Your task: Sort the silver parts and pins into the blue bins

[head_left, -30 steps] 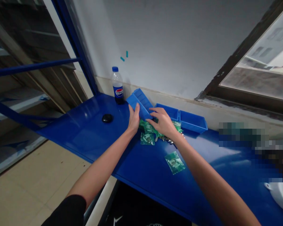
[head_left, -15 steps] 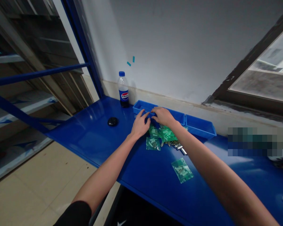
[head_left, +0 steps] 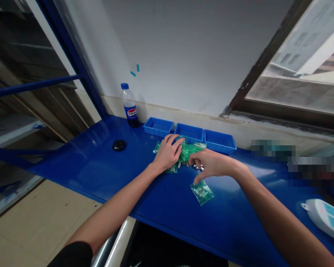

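Observation:
My left hand [head_left: 167,152] rests on the pile of green plastic bags [head_left: 189,150], its fingers spread. My right hand [head_left: 215,163] arches over small metal parts [head_left: 198,165] at the pile's near right side. Its fingers curl downward, with the thumb well apart from them, and nothing shows held. The thumb tip is by the top edge of a separate green bag [head_left: 202,193], which has small pieces inside. Another small bag [head_left: 172,169] lies partly under my left wrist. Part of the pile is hidden by my hands.
Three blue trays [head_left: 158,127] stand in a row along the wall. Left of them are a cola bottle [head_left: 130,107] and a round black object [head_left: 118,145]. A white power strip [head_left: 327,218] lies at the right of the blue table [head_left: 100,170].
Both hands have come away from the trays: the left onto the bags, the right nearer and to the right, over the metal parts. The camera has turned right.

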Demonstrator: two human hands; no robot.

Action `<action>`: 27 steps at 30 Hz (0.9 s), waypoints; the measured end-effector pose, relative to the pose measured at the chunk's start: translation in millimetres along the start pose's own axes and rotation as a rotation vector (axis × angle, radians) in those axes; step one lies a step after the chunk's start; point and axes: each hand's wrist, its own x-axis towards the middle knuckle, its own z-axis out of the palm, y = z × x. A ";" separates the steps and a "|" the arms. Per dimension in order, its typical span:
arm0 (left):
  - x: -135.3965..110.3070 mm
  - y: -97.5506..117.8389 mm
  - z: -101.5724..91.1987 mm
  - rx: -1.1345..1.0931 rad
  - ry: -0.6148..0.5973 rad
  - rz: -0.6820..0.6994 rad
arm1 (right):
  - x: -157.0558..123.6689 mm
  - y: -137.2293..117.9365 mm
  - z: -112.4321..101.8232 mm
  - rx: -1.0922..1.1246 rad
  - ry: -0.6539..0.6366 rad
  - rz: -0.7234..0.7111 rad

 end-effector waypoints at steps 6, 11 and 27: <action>-6.0 16.1 13.7 0.062 -0.056 0.060 | -15.7 10.5 32.5 -0.101 -0.152 0.105; 0.9 -0.5 15.1 0.122 -0.036 0.073 | -22.9 22.5 22.7 0.081 0.021 0.020; 20.9 -27.5 5.5 0.117 0.165 -0.231 | 32.3 44.4 17.9 -0.117 0.871 0.511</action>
